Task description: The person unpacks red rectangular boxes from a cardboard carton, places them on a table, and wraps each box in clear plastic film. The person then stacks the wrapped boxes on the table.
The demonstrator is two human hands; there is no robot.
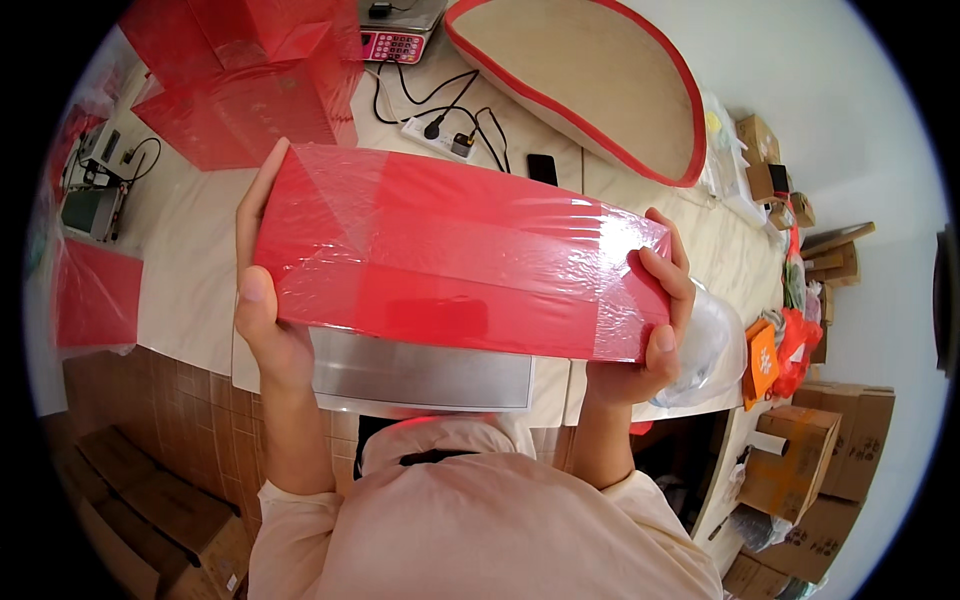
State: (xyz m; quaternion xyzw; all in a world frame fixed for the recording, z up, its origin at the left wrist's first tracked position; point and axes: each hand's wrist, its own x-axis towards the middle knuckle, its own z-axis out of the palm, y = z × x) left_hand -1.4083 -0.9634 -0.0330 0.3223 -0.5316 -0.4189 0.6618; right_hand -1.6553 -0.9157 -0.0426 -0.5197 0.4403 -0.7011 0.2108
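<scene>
A long red box (465,255) in clear, wrinkled, shiny film is held up level in front of me, between both hands. My left hand (265,295) grips its left end, thumb on the near side and fingers along the far edge. My right hand (655,325) is closed round the right end, fingers curled over the film. Below the box, a flat silver metal plate (420,380) lies at the table's near edge, partly hidden by it.
Wrapped red boxes (240,115) are stacked at the back left. Behind my box are a power strip (415,130) with cables, a black phone (542,168) and a large red-rimmed tray (690,120) on the marble table (180,300). Cardboard boxes (840,440) crowd the right side.
</scene>
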